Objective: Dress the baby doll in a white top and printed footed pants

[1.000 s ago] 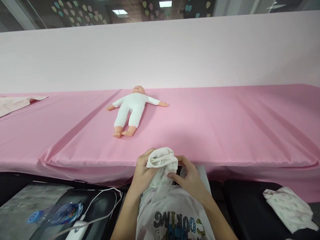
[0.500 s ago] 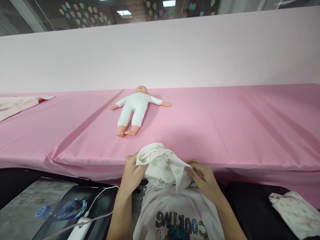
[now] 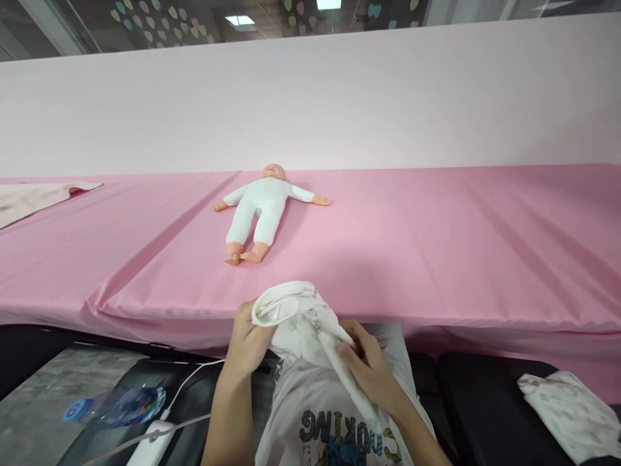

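Note:
A small white baby garment [image 3: 303, 322] with a faint green print is bunched up in front of my chest, just below the pink table's front edge. My left hand [image 3: 246, 342] is closed on its rolled left end. My right hand [image 3: 369, 366] pinches the cloth on its right side. A baby doll [image 3: 258, 208] in a white bodysuit lies on its back on the pink table cover [image 3: 436, 246], head toward the far wall, well beyond both hands.
A second folded printed garment [image 3: 563, 408] lies on a black surface at the lower right. At the lower left are a plastic water bottle [image 3: 116, 404] and a white charger with cable [image 3: 155, 435]. A pale cloth [image 3: 33, 196] lies at the table's far left.
The garment was spread wider between my hands half a second ago; now it is gathered closer again, and my right hand has shifted left and lower on the cloth.

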{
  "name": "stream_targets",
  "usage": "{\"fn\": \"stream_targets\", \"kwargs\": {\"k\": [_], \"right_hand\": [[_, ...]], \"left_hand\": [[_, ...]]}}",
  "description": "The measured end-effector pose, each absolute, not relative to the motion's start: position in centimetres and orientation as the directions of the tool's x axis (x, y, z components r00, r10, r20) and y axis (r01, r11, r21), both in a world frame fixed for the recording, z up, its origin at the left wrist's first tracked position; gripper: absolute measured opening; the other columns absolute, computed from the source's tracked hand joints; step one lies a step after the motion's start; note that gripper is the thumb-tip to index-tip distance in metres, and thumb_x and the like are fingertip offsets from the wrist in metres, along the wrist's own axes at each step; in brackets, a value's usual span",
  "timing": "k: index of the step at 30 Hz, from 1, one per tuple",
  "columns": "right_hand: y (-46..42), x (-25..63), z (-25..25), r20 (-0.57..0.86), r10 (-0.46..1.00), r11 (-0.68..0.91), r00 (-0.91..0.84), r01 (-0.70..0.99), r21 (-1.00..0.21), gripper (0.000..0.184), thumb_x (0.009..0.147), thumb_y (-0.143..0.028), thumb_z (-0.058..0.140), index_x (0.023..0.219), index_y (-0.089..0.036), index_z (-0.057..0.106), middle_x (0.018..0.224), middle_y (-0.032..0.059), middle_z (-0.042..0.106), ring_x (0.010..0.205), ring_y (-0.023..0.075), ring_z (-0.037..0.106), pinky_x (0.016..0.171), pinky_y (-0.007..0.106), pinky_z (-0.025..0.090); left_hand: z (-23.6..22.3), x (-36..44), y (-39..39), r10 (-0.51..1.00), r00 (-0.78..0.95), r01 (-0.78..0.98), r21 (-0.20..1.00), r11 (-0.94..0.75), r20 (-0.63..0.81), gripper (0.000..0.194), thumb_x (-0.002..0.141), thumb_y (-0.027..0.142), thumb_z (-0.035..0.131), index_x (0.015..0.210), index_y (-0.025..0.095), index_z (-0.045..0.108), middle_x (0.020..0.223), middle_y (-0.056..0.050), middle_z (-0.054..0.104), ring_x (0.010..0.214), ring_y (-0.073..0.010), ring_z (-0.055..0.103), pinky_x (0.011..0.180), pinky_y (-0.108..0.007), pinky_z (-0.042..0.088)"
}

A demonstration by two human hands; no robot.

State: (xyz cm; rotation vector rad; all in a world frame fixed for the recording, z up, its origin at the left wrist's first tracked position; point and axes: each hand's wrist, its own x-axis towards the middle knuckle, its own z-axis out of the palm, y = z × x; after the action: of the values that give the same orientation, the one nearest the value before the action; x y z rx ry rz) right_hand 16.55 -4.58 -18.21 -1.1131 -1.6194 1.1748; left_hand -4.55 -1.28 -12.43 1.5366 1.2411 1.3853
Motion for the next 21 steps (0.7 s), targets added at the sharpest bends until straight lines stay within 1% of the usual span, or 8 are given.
{"fn": "stream_targets", "kwargs": {"k": [2,4,7,9,12,15,18,21], "right_hand": [[-4.9,16.5,-18.2,0.176,0.929,0.279,-0.325,0.307,-0.910,0.070,0.073,-0.056,0.066,0.128,-0.019,0.043,0.109,0.0077,0.060,0.096,0.0247,0.058,0.082,0.035,0.048],[-5.2,16.1,-18.6,0.282,0.915,0.397,-0.290,0.515,-0.760,0.090,0.067,-0.048,0.075,0.139,-0.020,0.029,0.123,0.0137,0.053,0.103,0.0310,0.056,0.082,0.043,0.050],[-5.4,15.0,-19.8,0.530,0.823,0.501,-0.205,0.700,-0.508,0.075,0.079,-0.024,0.059,0.143,-0.016,0.021,0.126,0.0192,0.048,0.109,0.0338,0.052,0.080,0.046,0.052],[-5.4,14.5,-20.5,0.639,0.750,0.554,-0.173,0.693,-0.462,0.071,0.078,-0.012,0.048,0.144,-0.015,0.021,0.127,0.0186,0.047,0.116,0.0315,0.048,0.087,0.045,0.050],[-5.6,14.4,-20.6,0.634,0.769,0.582,-0.083,0.504,-0.639,0.068,0.076,-0.006,0.045,0.140,-0.020,0.028,0.124,0.0128,0.050,0.117,0.0251,0.049,0.095,0.039,0.046],[-5.7,15.2,-19.7,0.379,0.922,0.385,-0.078,0.070,-0.920,0.054,0.082,-0.015,0.049,0.134,-0.025,0.039,0.120,0.0082,0.055,0.108,0.0205,0.055,0.092,0.033,0.047],[-5.4,16.3,-19.2,0.127,0.965,0.066,-0.228,-0.258,-0.964,0.032,0.087,-0.033,0.056,0.118,-0.025,0.057,0.106,0.0050,0.062,0.094,0.0176,0.059,0.083,0.027,0.048],[-4.7,17.4,-19.6,0.067,0.954,-0.037,-0.293,-0.337,-0.941,0.033,0.081,-0.048,0.064,0.103,-0.024,0.067,0.097,0.0042,0.065,0.090,0.0179,0.059,0.080,0.026,0.045]], "left_hand": [[-12.5,-4.5,-1.3,0.954,-0.055,0.196,0.940,-0.280,0.296,0.013,0.074,0.021,0.065,0.082,0.014,0.072,0.063,0.000,0.064,0.055,-0.0109,0.051,0.053,-0.018,0.041],[-12.5,-4.3,-1.4,0.950,-0.080,0.211,0.936,-0.281,0.303,0.014,0.073,0.018,0.065,0.084,0.015,0.073,0.068,-0.001,0.067,0.060,-0.0118,0.054,0.058,-0.018,0.044],[-12.3,-3.9,-1.6,0.942,-0.071,0.228,0.925,-0.305,0.328,0.014,0.073,0.017,0.064,0.083,0.015,0.073,0.070,0.000,0.068,0.063,-0.0121,0.055,0.063,-0.019,0.045],[-12.1,-3.7,-1.7,0.936,-0.037,0.236,0.914,-0.331,0.349,0.012,0.072,0.017,0.065,0.080,0.014,0.073,0.066,0.000,0.066,0.060,-0.0115,0.053,0.060,-0.018,0.044],[-11.9,-3.6,-1.7,0.932,-0.015,0.243,0.905,-0.349,0.363,0.011,0.073,0.017,0.064,0.079,0.014,0.073,0.063,0.001,0.065,0.056,-0.0107,0.051,0.056,-0.018,0.042],[-12.0,-3.7,-1.7,0.940,-0.005,0.222,0.917,-0.332,0.341,0.013,0.075,0.018,0.063,0.083,0.015,0.073,0.071,-0.001,0.068,0.062,-0.0121,0.055,0.061,-0.018,0.044],[-12.2,-3.7,-1.9,0.956,0.030,0.196,0.936,-0.291,0.291,0.016,0.077,0.018,0.061,0.087,0.015,0.073,0.081,-0.003,0.070,0.069,-0.0140,0.058,0.068,-0.020,0.046],[-12.1,-3.6,-2.3,0.964,0.050,0.170,0.949,-0.265,0.260,0.018,0.078,0.020,0.061,0.092,0.017,0.072,0.085,-0.003,0.071,0.074,-0.0151,0.060,0.072,-0.021,0.046]]}}
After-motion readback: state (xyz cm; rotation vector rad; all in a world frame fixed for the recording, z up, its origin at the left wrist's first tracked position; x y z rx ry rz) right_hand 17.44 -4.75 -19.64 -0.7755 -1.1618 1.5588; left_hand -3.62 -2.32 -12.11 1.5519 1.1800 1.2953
